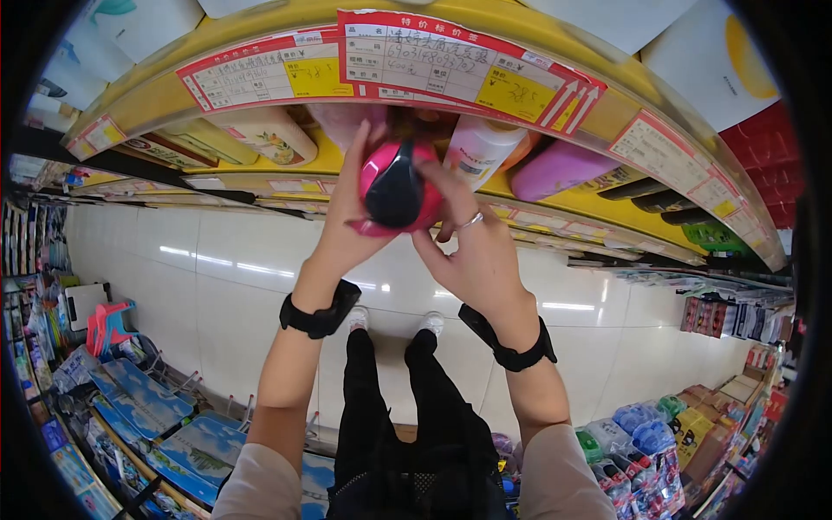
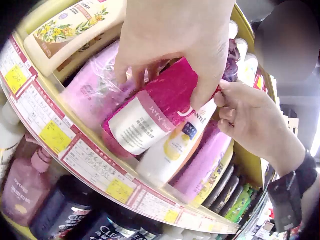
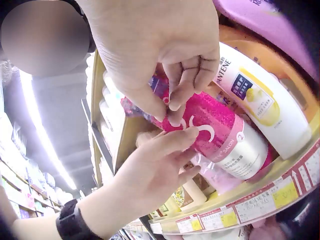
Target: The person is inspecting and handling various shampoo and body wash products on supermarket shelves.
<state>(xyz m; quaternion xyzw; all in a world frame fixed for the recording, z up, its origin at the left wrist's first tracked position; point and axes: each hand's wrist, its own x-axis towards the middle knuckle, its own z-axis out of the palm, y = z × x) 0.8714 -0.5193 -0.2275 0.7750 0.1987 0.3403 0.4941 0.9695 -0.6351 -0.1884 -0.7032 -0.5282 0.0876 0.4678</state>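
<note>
A magenta bottle (image 1: 418, 186) with a dark cap (image 1: 394, 186) is held at the shelf front, its cap end toward the head camera. The left hand (image 1: 345, 217) grips the bottle's body from the side; in the left wrist view its fingers curl round the bottle (image 2: 170, 90). At the cap end is the right hand (image 1: 477, 251), a ring on one finger. In the right wrist view the right hand (image 3: 165, 55) has thumb and fingers bent together at the upper part of the bottle (image 3: 215, 125), whose silver label faces outward.
A white bottle with a yellow picture (image 3: 260, 100) stands beside the magenta one. Purple bottles (image 1: 559, 173) and cream bottles (image 1: 273, 137) line the yellow shelf, behind price tags (image 1: 451, 65). Below lies a tiled floor (image 1: 234, 260); blue folded items (image 1: 143, 394) and wrapped packs (image 1: 637, 433) are behind the person.
</note>
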